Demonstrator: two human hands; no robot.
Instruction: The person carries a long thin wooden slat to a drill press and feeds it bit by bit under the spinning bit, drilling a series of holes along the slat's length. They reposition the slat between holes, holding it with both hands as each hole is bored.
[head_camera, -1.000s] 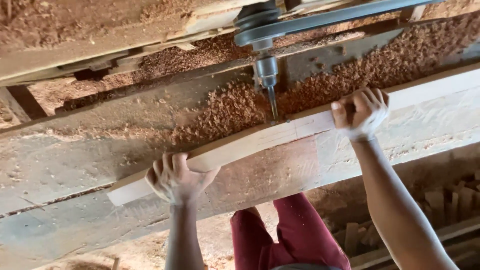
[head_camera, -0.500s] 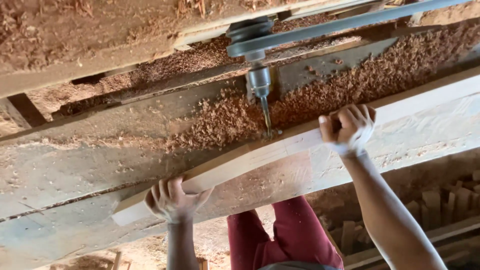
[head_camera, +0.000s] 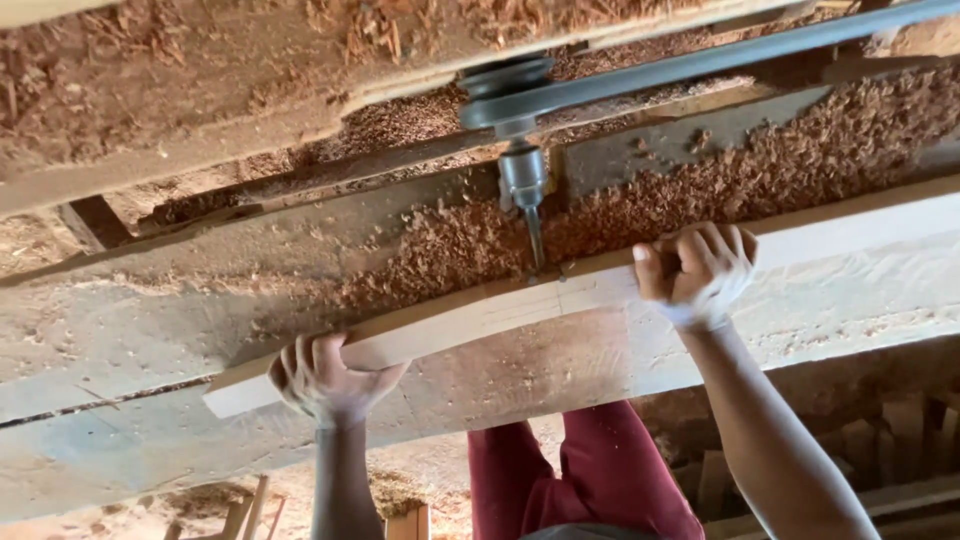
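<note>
Both our hands clamp a pale plank on the bench.
Left hand (head_camera: 325, 380) grips the wooden plank (head_camera: 500, 305) at its 8 o'clock end, right hand (head_camera: 697, 272) clenched toward 3 o'clock; drill bit (head_camera: 535, 240) meets the plank's far edge, sawdust (head_camera: 700, 190) heaped behind.

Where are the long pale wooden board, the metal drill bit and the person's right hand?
Long pale wooden board (head_camera: 470, 318): head view, bare top face near its middle.
Metal drill bit (head_camera: 535, 245): head view, shaft below the chuck.
Right hand (head_camera: 695, 272): head view, knuckles gripping the board.
</note>
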